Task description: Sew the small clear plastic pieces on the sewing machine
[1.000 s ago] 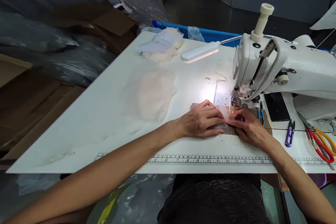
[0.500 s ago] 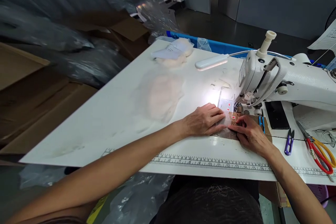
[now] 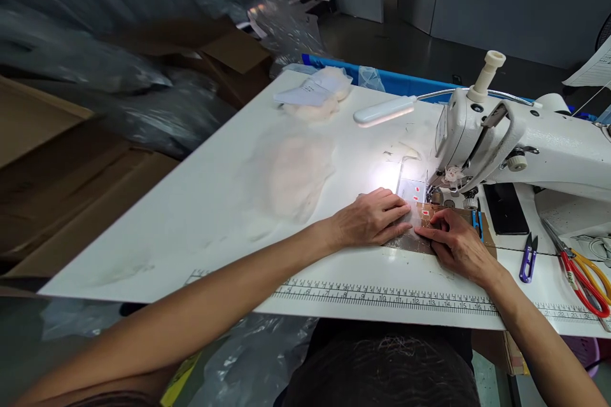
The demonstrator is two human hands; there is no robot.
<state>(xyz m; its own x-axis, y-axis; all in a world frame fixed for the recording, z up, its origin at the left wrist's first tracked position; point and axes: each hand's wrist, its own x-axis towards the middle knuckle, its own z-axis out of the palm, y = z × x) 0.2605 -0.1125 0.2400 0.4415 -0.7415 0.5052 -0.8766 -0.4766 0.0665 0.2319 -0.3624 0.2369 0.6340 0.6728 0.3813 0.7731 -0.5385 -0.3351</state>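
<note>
A small strip of sheer fabric with red-and-white marks lies at the needle of the white sewing machine. My left hand rests flat on the strip's left side, fingers stretched towards the needle. From the right, my right hand pinches the near part of the fabric, its thumb and forefinger close to my left fingertips. What exactly lies between those fingers is partly hidden. Beneath the work is a brown plate. Light blue snips lie just beyond my right hand.
Purple snips, red-and-yellow scissors and a black phone lie at the right. Pale sheer pieces spread over the table's left; a paper-topped bundle sits behind. A lamp hangs above. Printed ruler marks line the front edge.
</note>
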